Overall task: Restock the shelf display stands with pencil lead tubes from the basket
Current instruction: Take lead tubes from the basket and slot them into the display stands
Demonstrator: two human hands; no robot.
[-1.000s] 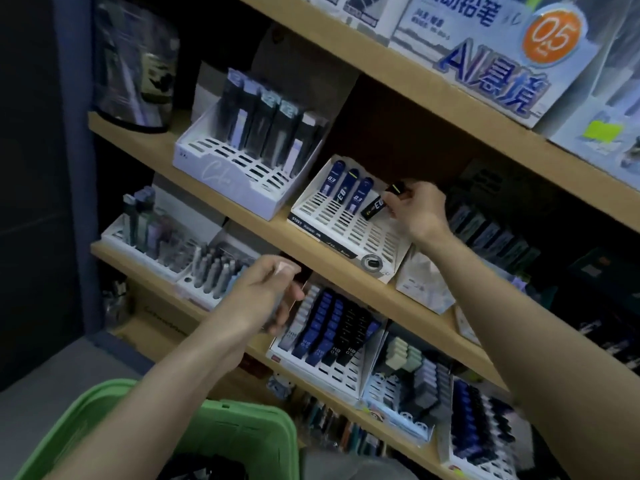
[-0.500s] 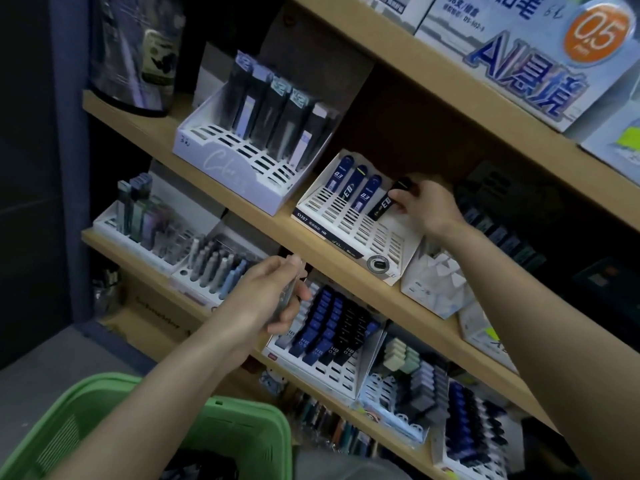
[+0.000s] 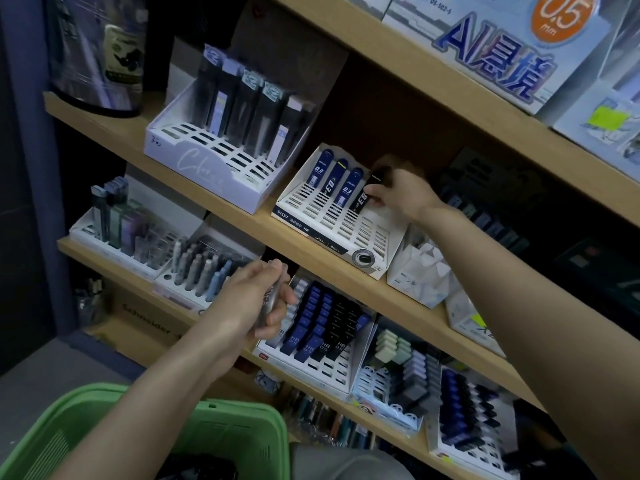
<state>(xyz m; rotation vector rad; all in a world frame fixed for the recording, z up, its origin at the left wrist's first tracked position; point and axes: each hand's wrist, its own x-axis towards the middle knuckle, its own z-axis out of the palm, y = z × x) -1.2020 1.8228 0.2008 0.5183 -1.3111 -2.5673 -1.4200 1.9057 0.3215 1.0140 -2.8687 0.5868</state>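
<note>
Your right hand [image 3: 403, 194] pinching a black tube [image 3: 371, 190] in the S1357 HB stand [image 3: 349, 239], 3 o'clock of three blue 0.3 tubes [image 3: 337, 183], left hand [image 3: 247, 301] gripping a clear tube [image 3: 272, 294], basket [image 3: 242, 415] at 7 o'clock.

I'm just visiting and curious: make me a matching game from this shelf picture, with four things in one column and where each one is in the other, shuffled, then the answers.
Things
1. black lead tube
2. clear tube
3. green basket
4. blue tubes

Places
A. standing side by side in the back row of the white stand
B. at the bottom left, below the forearms
C. gripped in the left hand, in front of the lower shelf
D. pinched by the right hand, next to the blue ones

Pairs: 1-D, 2-C, 3-B, 4-A
</note>
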